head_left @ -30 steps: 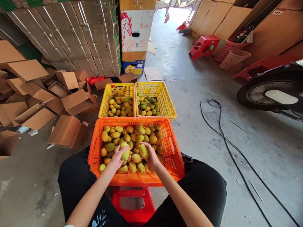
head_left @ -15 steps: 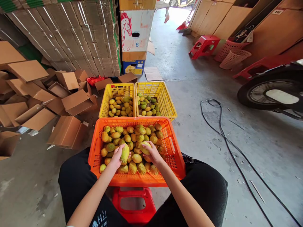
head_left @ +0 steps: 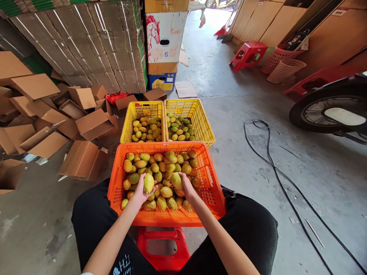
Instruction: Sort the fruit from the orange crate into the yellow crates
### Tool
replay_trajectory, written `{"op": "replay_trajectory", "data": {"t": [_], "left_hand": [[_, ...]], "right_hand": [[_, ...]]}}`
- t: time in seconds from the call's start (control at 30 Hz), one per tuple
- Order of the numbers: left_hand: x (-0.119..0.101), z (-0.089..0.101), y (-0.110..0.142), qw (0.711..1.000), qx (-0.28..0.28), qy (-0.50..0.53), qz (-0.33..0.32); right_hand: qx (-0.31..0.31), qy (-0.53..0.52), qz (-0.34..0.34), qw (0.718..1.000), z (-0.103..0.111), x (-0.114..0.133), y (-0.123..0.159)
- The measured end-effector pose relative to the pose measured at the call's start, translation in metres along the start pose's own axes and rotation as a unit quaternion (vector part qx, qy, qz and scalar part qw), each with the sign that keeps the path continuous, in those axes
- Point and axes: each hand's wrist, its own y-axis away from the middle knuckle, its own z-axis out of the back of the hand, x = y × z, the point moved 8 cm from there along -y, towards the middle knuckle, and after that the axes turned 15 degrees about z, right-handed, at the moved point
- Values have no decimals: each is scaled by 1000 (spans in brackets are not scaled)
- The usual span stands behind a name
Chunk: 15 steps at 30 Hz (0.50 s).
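Observation:
My left hand (head_left: 144, 190) is palm up over the orange crate (head_left: 166, 220), cradling an oval yellow-green fruit (head_left: 148, 183) with its thumb beside it and fingertips extending to the right. Another yellow-green fruit (head_left: 176, 180) is in my right hand (head_left: 186, 187), its thumb along the top; the fingers underneath are partly hidden. Below both hands, many similar fruits (head_left: 161, 203) fill the crate floor, ranging from green to orange-yellow, some with bumpy skin. I cannot tell their exact kind. The crate sits between my knees, above a red stool (head_left: 166, 259).
Behind the orange crate stand two yellow crates, the left one (head_left: 125, 126) with yellower fruit, the right one (head_left: 204, 126) with greener fruit. Loose cardboard boxes (head_left: 83, 158) lie left. A black cable (head_left: 275, 170) and a motorbike wheel (head_left: 304, 110) are at right.
My left hand has turned its palm upward and loosened around its fruit, which now shows more fully. The fruit in my right hand has turned and shifted slightly.

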Motion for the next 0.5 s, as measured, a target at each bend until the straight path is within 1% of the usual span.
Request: {"op": "replay_trajectory", "data": {"t": [0.07, 0.17, 0.27, 0.33, 0.4, 0.5], "left_hand": [[-1, -2, -1, 1000, 10, -5, -7], [-7, -2, 0, 998, 8, -23, -60], [-10, -2, 2, 993, 10, -48, -104], [-9, -4, 3, 992, 22, -65, -106], [-8, -5, 4, 992, 29, -63, -107], [-9, -4, 3, 993, 17, -40, -110]], "right_hand": [[3, 22, 22, 1000, 2, 4, 0], [15, 27, 63, 998, 0, 12, 1], [37, 3, 58, 998, -7, 15, 3], [42, -4, 48, 998, -11, 15, 5], [28, -1, 55, 998, -9, 15, 4], [3, 6, 70, 998, -4, 16, 2]]}}
